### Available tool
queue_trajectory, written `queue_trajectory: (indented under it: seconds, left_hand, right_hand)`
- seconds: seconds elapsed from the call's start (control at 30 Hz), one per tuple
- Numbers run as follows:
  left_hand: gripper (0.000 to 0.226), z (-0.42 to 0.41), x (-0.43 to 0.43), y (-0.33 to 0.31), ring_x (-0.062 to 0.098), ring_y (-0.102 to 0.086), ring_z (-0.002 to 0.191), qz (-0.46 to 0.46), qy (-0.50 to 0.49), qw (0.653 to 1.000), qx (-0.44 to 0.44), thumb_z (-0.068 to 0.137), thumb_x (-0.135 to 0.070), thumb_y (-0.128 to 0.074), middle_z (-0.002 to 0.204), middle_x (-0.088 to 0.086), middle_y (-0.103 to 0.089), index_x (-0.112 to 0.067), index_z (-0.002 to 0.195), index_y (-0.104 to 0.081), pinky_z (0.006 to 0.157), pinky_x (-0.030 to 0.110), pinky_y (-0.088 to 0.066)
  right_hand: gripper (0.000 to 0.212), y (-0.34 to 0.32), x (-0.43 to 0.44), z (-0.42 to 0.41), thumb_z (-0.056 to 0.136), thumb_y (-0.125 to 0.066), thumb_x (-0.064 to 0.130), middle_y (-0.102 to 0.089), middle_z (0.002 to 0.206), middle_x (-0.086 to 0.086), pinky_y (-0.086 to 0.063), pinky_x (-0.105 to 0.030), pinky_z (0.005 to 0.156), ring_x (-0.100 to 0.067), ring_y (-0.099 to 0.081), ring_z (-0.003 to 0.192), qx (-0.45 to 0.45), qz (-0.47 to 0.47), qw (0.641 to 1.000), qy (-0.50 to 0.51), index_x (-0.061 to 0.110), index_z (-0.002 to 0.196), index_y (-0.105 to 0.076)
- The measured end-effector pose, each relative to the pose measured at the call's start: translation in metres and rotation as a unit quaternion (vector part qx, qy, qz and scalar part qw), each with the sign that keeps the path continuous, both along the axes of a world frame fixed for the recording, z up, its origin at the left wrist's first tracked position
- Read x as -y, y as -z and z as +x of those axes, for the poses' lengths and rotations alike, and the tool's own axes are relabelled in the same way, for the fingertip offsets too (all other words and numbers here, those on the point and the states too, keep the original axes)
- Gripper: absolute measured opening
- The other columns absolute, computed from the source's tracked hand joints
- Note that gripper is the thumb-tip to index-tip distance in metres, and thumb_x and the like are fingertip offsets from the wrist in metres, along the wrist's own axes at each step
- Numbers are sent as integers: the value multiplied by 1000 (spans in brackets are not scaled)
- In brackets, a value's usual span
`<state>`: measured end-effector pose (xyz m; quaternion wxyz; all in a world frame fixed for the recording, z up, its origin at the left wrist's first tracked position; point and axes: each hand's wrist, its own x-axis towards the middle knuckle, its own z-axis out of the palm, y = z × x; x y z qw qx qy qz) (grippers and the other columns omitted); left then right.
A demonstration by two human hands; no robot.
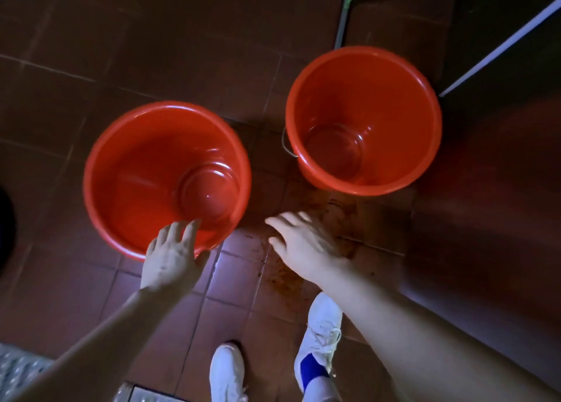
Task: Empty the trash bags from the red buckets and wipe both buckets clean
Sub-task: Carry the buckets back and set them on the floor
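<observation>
Head view, with the left bucket (142,171) as marker: it stands upright on the floor, its red inside bare and glossy, with no trash bag in it. Over its near rim the left hand (173,256) reaches, fingers straight, holding nothing. Right of that bucket the right hand (303,245), blurred, is spread and empty above stained floor tiles (282,275). Further right stands the right bucket (373,98), also bagless. Emptying looks done; no cloth shows, so wiping is probably still to do.

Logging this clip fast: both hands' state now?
Left hand: open, fingers over near rim of the nearer round red plastic bucket.
Right hand: open, blurred, holding nothing.
</observation>
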<state>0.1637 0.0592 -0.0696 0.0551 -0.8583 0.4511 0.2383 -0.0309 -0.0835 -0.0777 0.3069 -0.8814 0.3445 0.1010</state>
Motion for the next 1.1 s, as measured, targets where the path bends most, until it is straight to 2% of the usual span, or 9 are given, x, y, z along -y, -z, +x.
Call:
queue_trajectory:
  seconds: [0.17, 0.3, 0.57, 0.67, 0.8, 0.9, 1.0, 1.1]
  left_hand:
    - [59, 30, -34, 15, 27, -38, 131, 66, 30, 997, 25, 91, -42, -56, 139, 3, -46, -24, 144, -37, 110, 38, -28]
    - [57, 41, -62, 25, 23, -37, 129, 87, 72, 994, 5, 91, -41, -56, 136, -2, -43, -27, 143, -35, 107, 38, -30]
    - [67, 54, -96, 30, 21, -30, 137, 52, 137, 988, -38, 93, -31, -57, 144, -4, -36, -28, 150, -24, 110, 37, -31]
    - [67, 42, -115, 27, 18, -20, 142, 48, 167, 985, -25, 93, -35, -54, 151, -8, -28, -30, 151, -21, 112, 35, -28]
    - [64, 19, -141, 24, 20, -10, 147, 69, 175, 982, 6, 96, -41, -45, 159, -2, -15, -36, 153, -16, 116, 38, -23]
    - [70, 1, -160, 27, 23, 2, 149, 98, 224, 970, -5, 99, -43, -39, 163, -2, 4, -41, 153, 5, 119, 44, -16]
    - [85, -26, -167, 31, 25, 15, 149, 113, 277, 954, -18, 99, -43, -41, 158, -2, 27, -38, 143, 31, 121, 47, -11]
    - [92, -58, -168, 33, 24, 25, 145, 117, 288, 950, -22, 98, -47, -41, 150, -1, 43, -35, 137, 41, 122, 45, -10]
  right_hand:
    - [50, 7, -44, 58, 97, -46, 35, -30, 155, 5, -13, -39, 118, -21, -22, 143, -18, -33, 994, -106, 30, 146, -37]
    - [56, 22, -67, 89, 98, -45, 33, -18, 160, 5, 1, -42, 121, -19, -6, 149, -90, -57, 982, -156, 31, 150, -27]
    - [51, 26, -91, 88, 97, -45, 32, -33, 152, 6, -5, -44, 120, -21, -14, 147, -123, -76, 980, -135, 32, 146, -34]
    - [51, 20, -107, 69, 97, -45, 32, -32, 153, 5, -5, -43, 120, -21, -14, 147, -127, -61, 982, -123, 31, 147, -33]
    - [49, 13, -119, 30, 98, -44, 30, -31, 154, 5, -4, -42, 121, -20, -11, 148, -146, -41, 983, -104, 30, 147, -34]
    - [49, 7, -119, -9, 98, -43, 26, -29, 155, 6, -4, -44, 121, -18, -9, 148, -163, -34, 981, -99, 30, 146, -35]
    - [52, 6, -117, -49, 97, -44, 20, -25, 157, 7, -5, -45, 121, -15, -6, 149, -165, -37, 982, -90, 31, 147, -33]
    - [58, 6, -117, -84, 96, -42, 14, -17, 160, 9, -7, -45, 121, -13, -2, 149, -175, -30, 981, -76, 32, 149, -28]
